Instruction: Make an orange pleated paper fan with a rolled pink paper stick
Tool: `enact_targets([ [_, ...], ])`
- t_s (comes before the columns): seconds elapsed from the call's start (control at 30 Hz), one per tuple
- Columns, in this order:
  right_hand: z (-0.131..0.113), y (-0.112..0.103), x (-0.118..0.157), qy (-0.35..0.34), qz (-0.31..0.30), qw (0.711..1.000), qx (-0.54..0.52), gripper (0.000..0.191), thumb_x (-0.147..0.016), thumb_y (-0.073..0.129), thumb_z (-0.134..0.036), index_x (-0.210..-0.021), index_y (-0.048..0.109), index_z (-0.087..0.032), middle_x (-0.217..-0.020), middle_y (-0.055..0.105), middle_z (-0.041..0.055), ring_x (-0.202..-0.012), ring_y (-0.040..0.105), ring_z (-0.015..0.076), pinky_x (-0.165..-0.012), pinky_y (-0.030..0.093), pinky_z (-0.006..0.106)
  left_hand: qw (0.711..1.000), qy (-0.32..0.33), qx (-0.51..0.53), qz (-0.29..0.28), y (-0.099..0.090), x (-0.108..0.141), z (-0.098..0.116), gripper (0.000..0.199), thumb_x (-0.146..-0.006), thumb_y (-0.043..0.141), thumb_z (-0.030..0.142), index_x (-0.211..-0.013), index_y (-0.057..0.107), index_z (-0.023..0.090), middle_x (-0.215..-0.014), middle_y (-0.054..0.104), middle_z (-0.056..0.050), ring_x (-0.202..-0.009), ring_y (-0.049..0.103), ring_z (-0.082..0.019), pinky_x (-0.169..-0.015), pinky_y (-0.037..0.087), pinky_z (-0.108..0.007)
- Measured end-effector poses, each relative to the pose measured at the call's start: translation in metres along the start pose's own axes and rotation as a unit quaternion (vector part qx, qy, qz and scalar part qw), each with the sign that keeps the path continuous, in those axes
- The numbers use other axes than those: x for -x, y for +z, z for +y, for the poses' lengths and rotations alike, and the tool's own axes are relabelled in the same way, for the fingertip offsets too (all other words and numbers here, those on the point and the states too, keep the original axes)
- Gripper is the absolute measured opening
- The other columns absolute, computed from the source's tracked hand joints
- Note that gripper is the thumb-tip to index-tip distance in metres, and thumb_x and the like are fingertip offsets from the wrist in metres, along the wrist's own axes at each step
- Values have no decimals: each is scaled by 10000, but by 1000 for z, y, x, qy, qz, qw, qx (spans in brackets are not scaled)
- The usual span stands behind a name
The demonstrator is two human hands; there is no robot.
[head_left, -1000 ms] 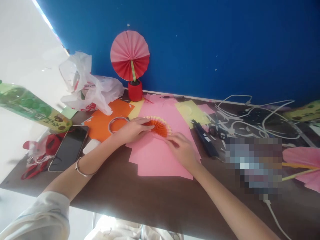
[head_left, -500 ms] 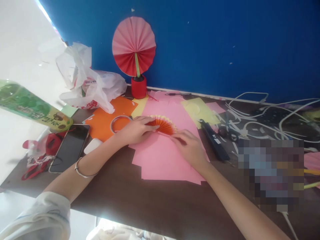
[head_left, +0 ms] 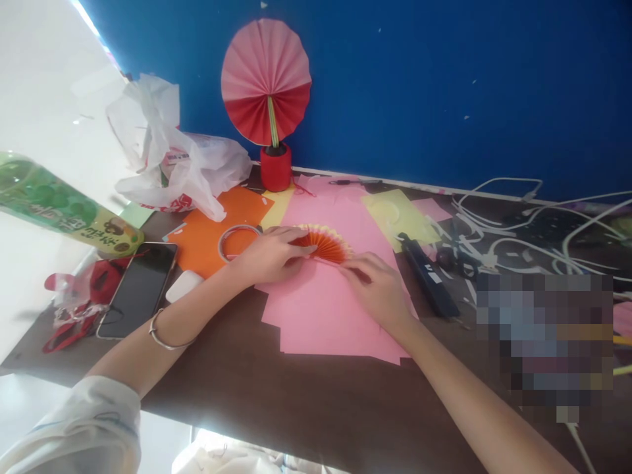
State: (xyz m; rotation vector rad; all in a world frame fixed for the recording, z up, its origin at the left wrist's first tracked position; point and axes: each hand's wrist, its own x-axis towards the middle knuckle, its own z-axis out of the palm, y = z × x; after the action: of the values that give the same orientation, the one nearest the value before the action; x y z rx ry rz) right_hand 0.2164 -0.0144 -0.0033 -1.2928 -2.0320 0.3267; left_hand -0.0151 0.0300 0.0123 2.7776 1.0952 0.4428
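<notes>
A small pleated paper fan (head_left: 326, 245), orange with a pale yellow rim, is spread over pink paper sheets (head_left: 330, 316) on the dark table. My left hand (head_left: 276, 253) grips its left side, thumb near the fan's centre and fingers over the folds. At the fan's right lower corner, my right hand (head_left: 375, 283) pinches the edge between thumb and fingertips. A roll of tape (head_left: 227, 236) lies on orange paper (head_left: 202, 253), just left of my left hand. Part of the fan is hidden under the left fingers.
Behind stands a round pink-and-red paper fan (head_left: 266, 66) in a red pot (head_left: 276, 170). Left are a plastic bag (head_left: 197, 164), a bottle (head_left: 59, 204), a phone (head_left: 141, 283) and a white case (head_left: 182, 287). Right lie a black cutter-like tool (head_left: 428, 276) and white cables (head_left: 498, 243).
The camera view has shifted slightly. Both hands keep nearly the same hold on the small fan, with no clear change in its shape.
</notes>
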Motion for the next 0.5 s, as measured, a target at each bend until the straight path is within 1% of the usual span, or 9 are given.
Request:
enact_targets([
  [0.07,-1,0,0,5,-1,1000,4,109,-832,530,-214,-788,628,-232,-811,623,34,-777,602,182,-707,503,340,1000,0,-14,3,-1,-2,3,291,-808,497,249,-1058,645,258,-1154,575,-65,-1056,535,-232,-896,414,-384],
  [0.13,-1,1,0,9,1,1000,7,109,-833,526,-211,-791,625,-228,-811,620,34,-776,600,180,-705,502,337,1000,-3,-29,8,-1,-5,7,244,-792,522,272,-985,668,242,-1034,613,-64,-976,564,-222,-866,419,-374],
  [0.23,-1,2,0,10,5,1000,9,100,-829,532,-207,-793,623,-224,-808,616,34,-779,594,180,-708,500,336,999,-14,-41,8,0,-10,14,196,-799,528,292,-892,680,211,-914,623,-64,-896,574,-210,-821,423,-364],
  [0.33,0,3,0,11,10,1000,9,89,-827,542,-214,-796,625,-222,-808,606,35,-785,590,179,-714,498,334,999,-34,-40,14,3,-12,18,202,-833,499,282,-857,683,201,-872,624,-65,-892,569,-205,-821,417,-367],
  [0.5,2,2,2,12,39,999,18,83,-814,574,-274,-772,627,-226,-815,577,40,-763,582,175,-688,498,323,997,-51,-39,43,10,-11,18,254,-874,451,303,-888,691,222,-862,630,-61,-916,565,-201,-846,415,-370],
])
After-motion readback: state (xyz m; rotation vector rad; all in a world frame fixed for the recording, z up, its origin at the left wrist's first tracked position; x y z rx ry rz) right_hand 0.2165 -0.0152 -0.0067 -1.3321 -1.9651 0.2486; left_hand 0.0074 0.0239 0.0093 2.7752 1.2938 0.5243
